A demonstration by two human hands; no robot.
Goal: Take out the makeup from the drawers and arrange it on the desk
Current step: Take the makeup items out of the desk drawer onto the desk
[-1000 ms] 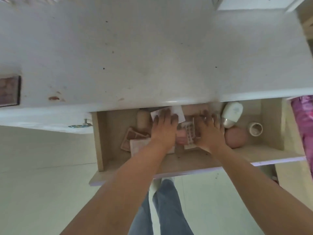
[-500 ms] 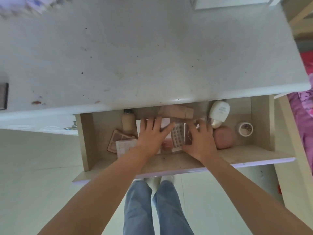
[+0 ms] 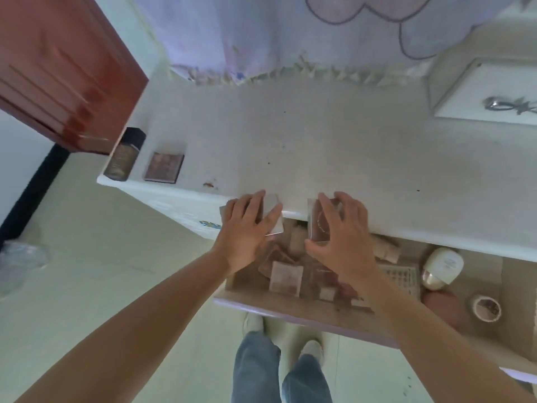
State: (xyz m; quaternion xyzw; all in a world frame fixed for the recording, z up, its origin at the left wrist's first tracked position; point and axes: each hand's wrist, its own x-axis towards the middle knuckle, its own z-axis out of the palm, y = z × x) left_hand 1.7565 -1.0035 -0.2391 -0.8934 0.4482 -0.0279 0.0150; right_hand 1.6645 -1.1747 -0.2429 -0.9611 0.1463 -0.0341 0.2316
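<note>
Head view: left hand [image 3: 247, 228] fingers [image 3: 255, 200] curl over a silvery flat case [image 3: 274, 216], right hand [image 3: 341, 228] pinches a clear-lidded palette [image 3: 318, 225], both at the counter [image 3: 319, 146] edge above the open drawer [image 3: 290, 309]. Two items already stand on the counter's left end: a dark bottle [image 3: 125, 155] and a brown palette [image 3: 164, 167]. Inside the drawer lie several blurred compacts (count unclear), a white tube [image 3: 443, 264], a tape roll [image 3: 486, 308].

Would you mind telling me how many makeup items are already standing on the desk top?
2: a dark bottle at the desk's far-left edge, and a flat palette just right of it. Both hands hold further items at the front edge, not yet set down.
</note>
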